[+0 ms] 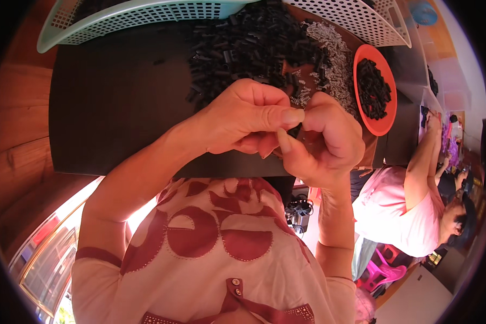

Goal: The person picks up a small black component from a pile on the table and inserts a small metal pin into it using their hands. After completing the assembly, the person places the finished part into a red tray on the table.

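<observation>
Above the near edge of the desk (119,108), head view: see left hand (248,116) and right hand (332,137) curled in, tip to tip; cannot tell how tightly, nor whether holding anything. Find loose black tubes (243,48) just beyond, at mixed axes, nearer left hand; silvery springs (335,46), orange bowl (380,127) nearer right.

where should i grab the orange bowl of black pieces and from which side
Pinch the near rim of the orange bowl, probably best with the right hand coming from the wearer's side: the wide rim looks uncovered there, while silvery coils crowd its left. Keep it level; loose black pieces fill the middle.
</observation>
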Tool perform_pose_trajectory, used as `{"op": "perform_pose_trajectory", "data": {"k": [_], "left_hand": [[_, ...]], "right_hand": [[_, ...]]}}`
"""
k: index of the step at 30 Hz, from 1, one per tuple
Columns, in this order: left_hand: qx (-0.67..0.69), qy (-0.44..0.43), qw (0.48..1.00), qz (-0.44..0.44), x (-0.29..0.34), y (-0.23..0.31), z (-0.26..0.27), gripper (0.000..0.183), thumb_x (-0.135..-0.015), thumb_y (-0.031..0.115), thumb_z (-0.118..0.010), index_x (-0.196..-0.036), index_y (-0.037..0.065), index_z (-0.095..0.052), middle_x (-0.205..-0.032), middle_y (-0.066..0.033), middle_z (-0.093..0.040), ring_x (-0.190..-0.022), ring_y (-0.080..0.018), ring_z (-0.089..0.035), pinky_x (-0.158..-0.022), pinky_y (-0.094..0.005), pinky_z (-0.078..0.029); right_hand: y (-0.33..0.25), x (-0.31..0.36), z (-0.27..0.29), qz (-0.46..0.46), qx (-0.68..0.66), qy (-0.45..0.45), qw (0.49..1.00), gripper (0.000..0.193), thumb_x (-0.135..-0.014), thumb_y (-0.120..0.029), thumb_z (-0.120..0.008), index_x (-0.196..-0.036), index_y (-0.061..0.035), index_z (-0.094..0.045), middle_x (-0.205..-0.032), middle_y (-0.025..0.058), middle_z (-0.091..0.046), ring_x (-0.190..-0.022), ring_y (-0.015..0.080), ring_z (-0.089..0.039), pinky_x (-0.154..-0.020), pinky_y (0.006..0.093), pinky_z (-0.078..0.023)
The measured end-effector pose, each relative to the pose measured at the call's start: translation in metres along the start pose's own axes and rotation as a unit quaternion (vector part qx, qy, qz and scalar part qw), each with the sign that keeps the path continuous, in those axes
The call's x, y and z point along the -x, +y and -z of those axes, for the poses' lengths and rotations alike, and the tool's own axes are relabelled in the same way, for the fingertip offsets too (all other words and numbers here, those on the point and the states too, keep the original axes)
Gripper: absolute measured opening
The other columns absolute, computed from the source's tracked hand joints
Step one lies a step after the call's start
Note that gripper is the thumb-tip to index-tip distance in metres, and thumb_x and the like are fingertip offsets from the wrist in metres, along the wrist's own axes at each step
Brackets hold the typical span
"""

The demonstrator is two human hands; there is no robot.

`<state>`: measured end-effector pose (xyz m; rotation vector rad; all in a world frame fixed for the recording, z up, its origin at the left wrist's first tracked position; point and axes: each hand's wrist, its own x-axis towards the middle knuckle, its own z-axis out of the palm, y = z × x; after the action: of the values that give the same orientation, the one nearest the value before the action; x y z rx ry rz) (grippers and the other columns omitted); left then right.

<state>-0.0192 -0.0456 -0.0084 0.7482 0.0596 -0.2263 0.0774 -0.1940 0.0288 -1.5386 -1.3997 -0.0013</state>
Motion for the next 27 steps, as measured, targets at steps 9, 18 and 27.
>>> {"op": "perform_pose_trajectory", "data": {"k": [9,18,27], "left_hand": [[-0.083,0.081,0.985,-0.13,0.002,0.011,-0.001,0.045,-0.105,0.032,-0.042,-0.072,0.003,-0.054,-0.06,-0.0072,-0.054,-0.042,-0.009,-0.04,-0.037,-0.0227,-0.027],[-0.084,0.199,0.926,-0.309,0.004,0.024,0.006,0.046,-0.106,0.034,-0.036,-0.075,0.005,-0.053,-0.057,-0.0059,-0.048,-0.043,-0.0098,-0.031,-0.039,-0.0238,-0.024],[0.033,0.236,0.92,-0.31,0.013,0.027,0.018,0.042,-0.103,0.034,-0.046,-0.076,0.004,-0.057,-0.058,-0.0085,-0.054,-0.041,-0.0125,-0.039,-0.039,-0.0252,-0.027]], "right_hand": [[0.04,0.022,0.081,-0.301,0.178,0.165,0.922,0.021,-0.08,-0.014,-0.076,-0.091,-0.0003,-0.065,-0.066,-0.003,-0.049,-0.059,0.0053,-0.043,-0.053,0.0224,-0.035],[0.098,0.038,0.131,-0.31,0.331,0.018,0.891,0.027,-0.087,-0.019,-0.069,-0.107,-0.0014,-0.067,-0.075,0.0056,-0.057,-0.067,0.0154,-0.053,-0.065,0.0303,-0.045],[0.055,0.007,0.065,-0.172,0.255,-0.029,0.951,0.015,-0.087,-0.007,-0.065,-0.102,-0.0032,-0.066,-0.086,0.0111,-0.058,-0.072,0.0293,-0.06,-0.064,0.0344,-0.047]]}}
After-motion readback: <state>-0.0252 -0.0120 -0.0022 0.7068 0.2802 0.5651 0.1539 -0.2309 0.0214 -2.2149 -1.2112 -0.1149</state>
